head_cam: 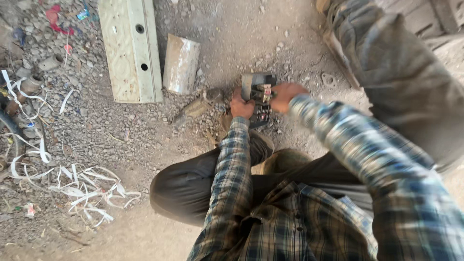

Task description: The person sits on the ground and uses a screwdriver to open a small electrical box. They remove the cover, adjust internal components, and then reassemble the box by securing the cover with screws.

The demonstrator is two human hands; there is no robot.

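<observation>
— Hands first: where are they?

— Both on the dark electrical block (259, 99), which sits on the gravel ground (145, 130) just ahead of the person's boots (270, 157). The left hand (241, 105) is closed in a fist at the block's left edge, seemingly gripping it. The right hand (286, 95) comes over the top right; it is blurred, so I cannot tell how far its fingers are closed or whether they hold anything.

— What's around it?

— A bent grey metal piece (200, 105) lies just left of the block. Further off are a short metal cylinder (181, 64) and a long pale channel with holes (131, 48). White strips (82, 186) are tangled well apart at the left. Another person's leg (401, 72) stands close at the right.

— Risks?

— I'd judge the block could skid on the loose gravel if the fist slackens under the right hand's force. Sharp edges or small parts may nick bare fingers, and anything that pops loose would be lost among the stones.
</observation>
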